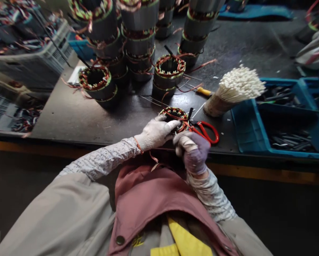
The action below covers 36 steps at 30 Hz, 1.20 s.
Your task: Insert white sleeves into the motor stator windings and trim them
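Observation:
My left hand, in a white knit glove, grips the near-left rim of a wound motor stator at the table's front edge. Its thumb lies over the copper windings. Close against the stator's near-right side, my right hand in a purple-and-white glove is closed, slightly blurred. Whatever its fingers hold is hidden. Red-handled scissors lie just beyond that hand, their blades partly covered by the stator. A black sleeve strip sticks up at the stator's right rim.
Two stators, left and centre, stand behind the hands, before tall stator stacks. Right are a bundle of white sticks, a yellow-handled tool and blue bins of dark tubing pieces. A grey crate stands left.

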Each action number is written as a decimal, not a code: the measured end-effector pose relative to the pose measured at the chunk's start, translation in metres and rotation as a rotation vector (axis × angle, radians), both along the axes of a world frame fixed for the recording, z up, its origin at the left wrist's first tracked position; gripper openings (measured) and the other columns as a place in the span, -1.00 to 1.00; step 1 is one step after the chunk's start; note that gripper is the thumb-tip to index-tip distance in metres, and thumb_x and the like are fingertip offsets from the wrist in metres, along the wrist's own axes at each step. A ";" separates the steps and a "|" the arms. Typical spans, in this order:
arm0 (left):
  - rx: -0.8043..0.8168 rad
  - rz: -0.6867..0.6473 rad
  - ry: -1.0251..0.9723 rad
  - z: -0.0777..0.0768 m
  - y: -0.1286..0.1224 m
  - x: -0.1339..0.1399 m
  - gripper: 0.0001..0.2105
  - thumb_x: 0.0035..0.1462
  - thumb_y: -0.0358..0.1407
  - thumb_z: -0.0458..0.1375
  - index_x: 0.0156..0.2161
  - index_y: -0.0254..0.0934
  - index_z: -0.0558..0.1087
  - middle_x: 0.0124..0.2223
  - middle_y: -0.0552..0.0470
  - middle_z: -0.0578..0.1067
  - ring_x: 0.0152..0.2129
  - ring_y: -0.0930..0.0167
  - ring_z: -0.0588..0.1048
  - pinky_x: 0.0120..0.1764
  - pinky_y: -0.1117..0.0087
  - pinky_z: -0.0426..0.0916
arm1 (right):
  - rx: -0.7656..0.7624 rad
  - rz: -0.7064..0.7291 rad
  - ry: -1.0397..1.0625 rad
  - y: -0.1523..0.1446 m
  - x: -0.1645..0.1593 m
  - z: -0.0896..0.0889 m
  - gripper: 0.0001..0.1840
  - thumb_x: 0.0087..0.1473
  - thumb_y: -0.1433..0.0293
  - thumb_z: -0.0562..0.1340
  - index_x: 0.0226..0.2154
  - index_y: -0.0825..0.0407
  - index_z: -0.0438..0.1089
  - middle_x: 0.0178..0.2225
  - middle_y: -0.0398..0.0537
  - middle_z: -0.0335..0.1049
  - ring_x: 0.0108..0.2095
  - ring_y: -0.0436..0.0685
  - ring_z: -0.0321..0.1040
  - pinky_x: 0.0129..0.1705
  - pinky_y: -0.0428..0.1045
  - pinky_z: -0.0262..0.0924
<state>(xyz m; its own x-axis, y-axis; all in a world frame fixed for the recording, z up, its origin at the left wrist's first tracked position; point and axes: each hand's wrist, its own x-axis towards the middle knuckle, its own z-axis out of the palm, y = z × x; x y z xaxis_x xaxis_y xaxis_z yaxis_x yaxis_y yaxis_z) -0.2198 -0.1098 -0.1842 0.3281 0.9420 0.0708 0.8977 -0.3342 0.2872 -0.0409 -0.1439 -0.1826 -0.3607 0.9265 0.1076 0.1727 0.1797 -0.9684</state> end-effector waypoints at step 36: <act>0.021 -0.429 0.178 0.016 0.011 -0.041 -0.60 0.17 -0.33 0.11 0.12 -0.02 0.39 0.01 0.03 0.53 -0.07 0.26 0.47 -0.24 0.36 0.41 | 0.481 -0.733 0.201 0.161 0.069 0.085 -0.72 0.02 0.24 0.13 -0.52 0.01 0.47 -0.47 -0.31 0.49 -0.10 0.15 0.46 -0.40 -0.09 0.20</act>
<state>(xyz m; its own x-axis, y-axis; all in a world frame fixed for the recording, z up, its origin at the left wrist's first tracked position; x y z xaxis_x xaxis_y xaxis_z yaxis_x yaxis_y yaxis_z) -0.2610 -0.0993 -0.1686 0.6966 0.7175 -0.0042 0.7117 -0.6903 0.1303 0.0283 0.0169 -0.0979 0.3710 0.7550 0.5406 0.2392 0.4848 -0.8413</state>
